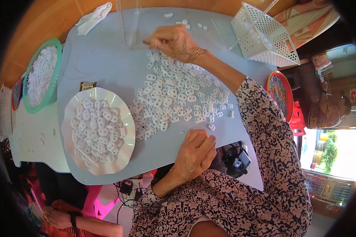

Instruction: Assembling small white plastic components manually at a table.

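Some white pieces (157, 56) partly hidden behind right hand (171, 40).

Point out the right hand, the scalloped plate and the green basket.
Right hand (174, 42): head view, middle of the hand.
Scalloped plate (128, 118): head view, bare rim, right side.
Green basket (53, 89): head view, its wall, right side.

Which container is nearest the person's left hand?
The wavy-rimmed white plate, heaped with white pieces; the green basket, white basket and red tub sit farther off.
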The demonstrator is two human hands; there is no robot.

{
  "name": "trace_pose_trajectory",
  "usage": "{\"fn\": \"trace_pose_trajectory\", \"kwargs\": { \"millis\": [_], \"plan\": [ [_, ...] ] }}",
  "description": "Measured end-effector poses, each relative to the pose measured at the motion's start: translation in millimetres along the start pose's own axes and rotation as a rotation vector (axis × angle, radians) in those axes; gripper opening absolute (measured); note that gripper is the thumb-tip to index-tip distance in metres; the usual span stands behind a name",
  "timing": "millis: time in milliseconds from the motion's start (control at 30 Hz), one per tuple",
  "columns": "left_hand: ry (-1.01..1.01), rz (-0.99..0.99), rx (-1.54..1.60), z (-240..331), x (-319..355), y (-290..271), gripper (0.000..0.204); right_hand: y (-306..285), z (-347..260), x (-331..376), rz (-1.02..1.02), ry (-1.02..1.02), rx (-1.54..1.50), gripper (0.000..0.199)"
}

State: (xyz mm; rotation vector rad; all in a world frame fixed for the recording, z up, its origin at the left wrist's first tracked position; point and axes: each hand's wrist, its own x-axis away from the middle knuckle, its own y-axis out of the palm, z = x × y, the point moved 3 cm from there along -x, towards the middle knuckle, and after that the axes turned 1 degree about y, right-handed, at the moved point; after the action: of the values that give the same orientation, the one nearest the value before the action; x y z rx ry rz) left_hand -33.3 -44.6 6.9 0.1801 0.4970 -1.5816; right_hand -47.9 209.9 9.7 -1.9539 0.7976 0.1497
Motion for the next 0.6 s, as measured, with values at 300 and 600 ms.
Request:
{"fn": "trace_pose_trajectory", "kwargs": {
  "millis": [300, 600],
  "plan": [
    [0.008, 0.015, 0.020, -0.7, -1.8, 2.8, 0.018, -29.8, 96.0, -4.3, 0.115, -0.142, 0.460, 0.015],
    [0.038, 0.027, -0.016, -4.1, 1.0, 0.7, 0.019, -56.0, 77.1, 36.3, 0.264, 0.445, 0.134, 0.024]
  ]
}}
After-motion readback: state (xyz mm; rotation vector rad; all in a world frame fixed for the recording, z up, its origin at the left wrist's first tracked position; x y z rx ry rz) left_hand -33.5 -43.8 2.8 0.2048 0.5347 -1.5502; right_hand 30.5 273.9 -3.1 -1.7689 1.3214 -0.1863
